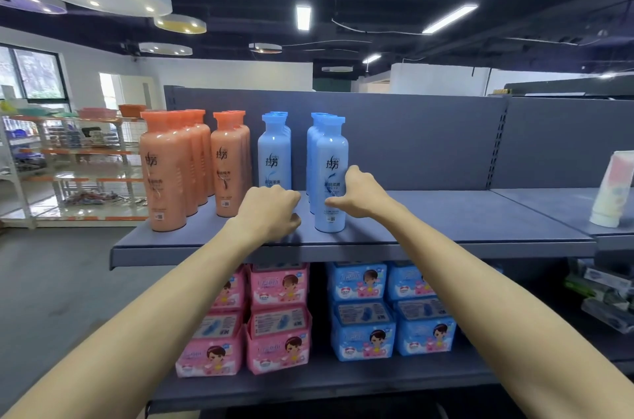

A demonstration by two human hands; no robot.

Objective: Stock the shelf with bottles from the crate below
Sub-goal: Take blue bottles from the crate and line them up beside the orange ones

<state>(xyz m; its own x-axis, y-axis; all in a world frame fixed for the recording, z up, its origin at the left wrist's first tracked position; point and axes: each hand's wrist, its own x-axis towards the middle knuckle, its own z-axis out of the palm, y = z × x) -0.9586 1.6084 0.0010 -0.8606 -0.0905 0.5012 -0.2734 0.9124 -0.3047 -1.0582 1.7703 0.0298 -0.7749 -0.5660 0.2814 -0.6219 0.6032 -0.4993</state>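
On the upper shelf [446, 223], close to its front edge and about midway along it, we have both hands reaching in among the bottles. Our right hand [356, 194] is wrapped around the right side of the front light-blue bottle [331, 178], thumb pointing left across its lower label and fingers curled behind it; the bottle stands upright near the front edge. Behind it a short row of the same blue bottles [314, 144] runs toward the back panel. Our left hand [271, 212] is curled into a loose fist with knuckles up, resting on the shelf just left of that bottle; we cannot tell whether it holds anything. Directly behind the left hand stands another row of light-blue bottles [274, 154], its lower part hidden by the hand. Further toward the left end of the shelf stand two rows of orange bottles [168, 171], the leftmost row coming nearest the front edge. Toward the right end, well apart from the bottles, a pale pastel pack [614, 188] leans on the neighbouring shelf section. On the lower shelf [343, 381] beneath, pink packs [278, 315] are stacked on the left and blue packs [363, 312] on the right.
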